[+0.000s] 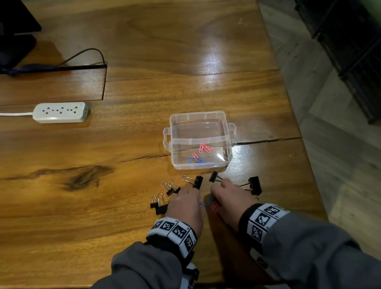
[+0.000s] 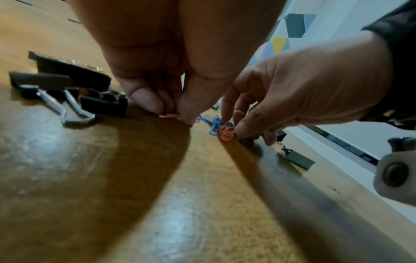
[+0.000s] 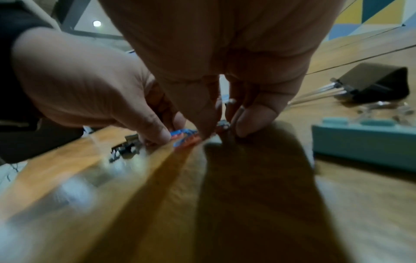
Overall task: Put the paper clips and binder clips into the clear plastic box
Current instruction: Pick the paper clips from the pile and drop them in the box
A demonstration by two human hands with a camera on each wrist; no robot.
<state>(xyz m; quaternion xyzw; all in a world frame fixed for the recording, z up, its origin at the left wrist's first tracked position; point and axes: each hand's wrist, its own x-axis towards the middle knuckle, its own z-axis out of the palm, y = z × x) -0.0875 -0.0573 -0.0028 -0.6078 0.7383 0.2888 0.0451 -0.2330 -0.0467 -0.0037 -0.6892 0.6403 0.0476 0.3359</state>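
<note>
Clear plastic box [image 1: 199, 140]: one, open-topped, on the wooden table [image 1: 109, 145] just beyond your hands; a side tab at each end
Paper clips in the box [image 1: 198, 154]: about six by your count from the head view, pink ones toward the middle, blue ones at the near wall; the tangle hides the exact number
Loose paper clips [image 2: 221, 127]: a small heap of blue and pink between your two hands on the table; number cannot be told, your fingers cover part of it
Binder clips [image 1: 197, 181]: seven black ones outside the box, none inside; two pairs lie left of your left hand, one sits past its fingertips, one past your right fingertips, one large clip to the right of your right hand
Left hand [image 1: 186, 206]: your fingertips [image 2: 148, 99] are bunched together, pressed to the table and pinching a pink paper clip
Right hand [image 1: 228, 198]: your fingers are curled down, thumb and forefinger closed on the pink and blue clips of the heap
Power strip [image 1: 60, 112]: one, white, far left, well apart from the box
Monitor stand [image 1: 7, 49]: one, black, at the far left corner
</note>
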